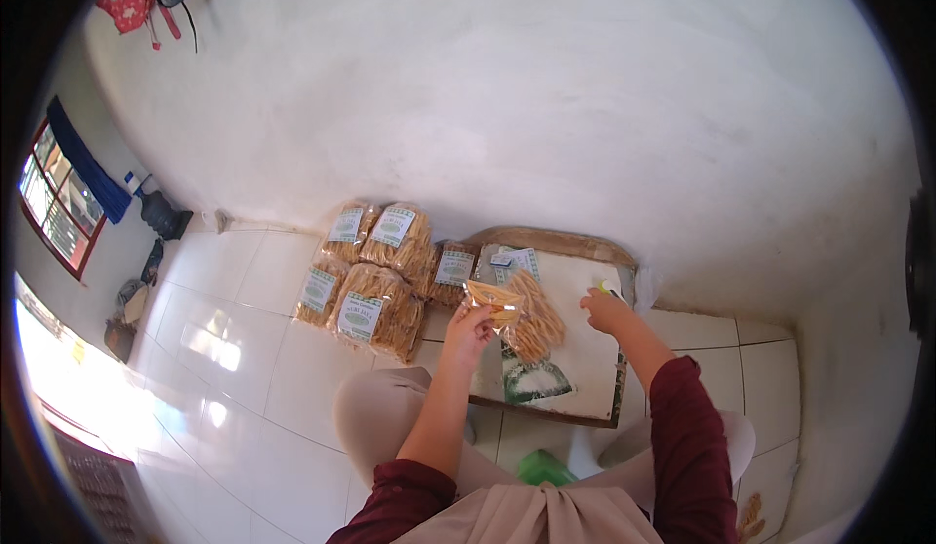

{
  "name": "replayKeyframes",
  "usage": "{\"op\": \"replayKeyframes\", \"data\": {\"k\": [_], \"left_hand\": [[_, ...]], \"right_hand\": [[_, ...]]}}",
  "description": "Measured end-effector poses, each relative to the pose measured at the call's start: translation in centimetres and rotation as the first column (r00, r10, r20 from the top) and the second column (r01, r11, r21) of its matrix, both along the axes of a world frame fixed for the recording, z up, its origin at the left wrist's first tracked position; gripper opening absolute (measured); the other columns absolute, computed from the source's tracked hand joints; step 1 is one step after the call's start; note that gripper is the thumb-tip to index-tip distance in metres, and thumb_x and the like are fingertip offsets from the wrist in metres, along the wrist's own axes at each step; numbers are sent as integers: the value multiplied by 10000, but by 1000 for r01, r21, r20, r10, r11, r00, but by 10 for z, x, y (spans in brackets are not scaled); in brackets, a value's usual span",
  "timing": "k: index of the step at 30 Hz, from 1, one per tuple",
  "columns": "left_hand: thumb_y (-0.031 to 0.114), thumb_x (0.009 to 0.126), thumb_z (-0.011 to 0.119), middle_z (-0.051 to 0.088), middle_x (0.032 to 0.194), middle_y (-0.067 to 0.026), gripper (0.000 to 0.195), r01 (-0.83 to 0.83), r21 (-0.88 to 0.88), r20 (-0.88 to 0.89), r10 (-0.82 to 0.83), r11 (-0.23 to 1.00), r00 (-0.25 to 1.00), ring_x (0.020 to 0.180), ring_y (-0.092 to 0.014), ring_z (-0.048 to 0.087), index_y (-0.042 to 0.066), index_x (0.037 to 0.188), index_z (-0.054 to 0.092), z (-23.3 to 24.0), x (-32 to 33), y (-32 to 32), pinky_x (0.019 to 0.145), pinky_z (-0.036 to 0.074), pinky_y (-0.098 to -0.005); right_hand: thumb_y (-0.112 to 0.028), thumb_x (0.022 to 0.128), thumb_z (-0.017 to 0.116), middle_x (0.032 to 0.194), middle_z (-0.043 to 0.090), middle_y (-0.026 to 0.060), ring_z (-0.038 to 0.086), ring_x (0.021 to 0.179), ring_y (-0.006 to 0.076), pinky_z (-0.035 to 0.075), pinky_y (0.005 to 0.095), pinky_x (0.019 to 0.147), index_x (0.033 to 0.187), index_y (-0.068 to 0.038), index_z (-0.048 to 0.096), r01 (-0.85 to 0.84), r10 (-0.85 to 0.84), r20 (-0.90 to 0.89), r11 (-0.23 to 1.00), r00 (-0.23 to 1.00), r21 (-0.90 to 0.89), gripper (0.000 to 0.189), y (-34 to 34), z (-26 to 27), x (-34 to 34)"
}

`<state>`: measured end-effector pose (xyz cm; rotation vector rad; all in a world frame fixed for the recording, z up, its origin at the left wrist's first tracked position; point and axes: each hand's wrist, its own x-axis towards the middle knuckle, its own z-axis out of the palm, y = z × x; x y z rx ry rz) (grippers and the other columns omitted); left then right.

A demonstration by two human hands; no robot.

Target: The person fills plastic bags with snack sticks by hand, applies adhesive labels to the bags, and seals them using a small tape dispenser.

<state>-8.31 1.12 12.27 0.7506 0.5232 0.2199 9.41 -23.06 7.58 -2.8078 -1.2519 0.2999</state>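
Note:
My left hand (472, 330) holds up a small clear plastic bag of yellowish snack sticks (497, 304) above the left part of a low table (585, 390). Just right of it, larger clear bags of snack sticks (545, 310) lie on the table. At the table's right side, my right hand (605, 310) is at a small yellow-green and white object (605, 287); whether the fingers grip it cannot be made out. Printed labels (525, 260) and a small blue-and-white box (501, 259) lie at the table's back left.
Several labelled bags of snack sticks (380, 310) stand on the tiled floor left of the table, by the wall. A clear plastic bag (646, 288) is at the table's right back corner. A green object (545, 467) sits between my legs. Loose sticks (751, 518) lie at the lower right.

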Motion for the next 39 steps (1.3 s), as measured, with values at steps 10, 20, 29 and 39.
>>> {"op": "replayKeyframes", "data": {"k": [10, 20, 29, 39], "left_hand": [[173, 813, 679, 623, 929, -9, 384, 417, 82, -18, -417, 905, 909, 790, -70, 556, 81, 1159, 542, -51, 31, -49, 687, 434, -232], [158, 881, 542, 613, 1058, -93, 276, 195, 822, -155, -120, 535, 981, 980, -173, 584, 74, 1141, 584, -83, 65, -26, 830, 445, -280], [293, 903, 448, 414, 1383, -44, 301, 381, 836, -478, -182, -395, 859, 1319, -247, 316, 230, 1160, 593, -83, 108, -36, 1049, 143, -583], [355, 925, 398, 395, 1400, -14, 328, 260, 883, -366, -225, -392, 903, 1348, -235, 268, 250, 1181, 574, -107, 92, -48, 1055, 86, -619]], "right_hand": [[-113, 793, 689, 984, 635, 32, 591, 860, 111, 481, 244, 750, 1209, -96, 546, 769, 245, -914, 496, 323, 404, 440, 14, 24, -69], [-186, 776, 675, 862, 647, 46, 595, 691, 129, 487, 277, 611, 1043, -106, 644, 685, -455, -777, 727, 435, -42, 281, -89, 37, -117], [12, 833, 489, 1252, 511, 168, 527, 1093, 336, 427, 366, 926, 1087, -45, 607, 519, -237, -491, 624, 838, 584, 285, -36, -36, -189], [58, 798, 488, 1318, 414, 215, 445, 1164, 394, 385, 399, 981, 1184, 2, 504, 494, -433, -262, 605, 863, 624, 390, 1, -82, -179]]}}
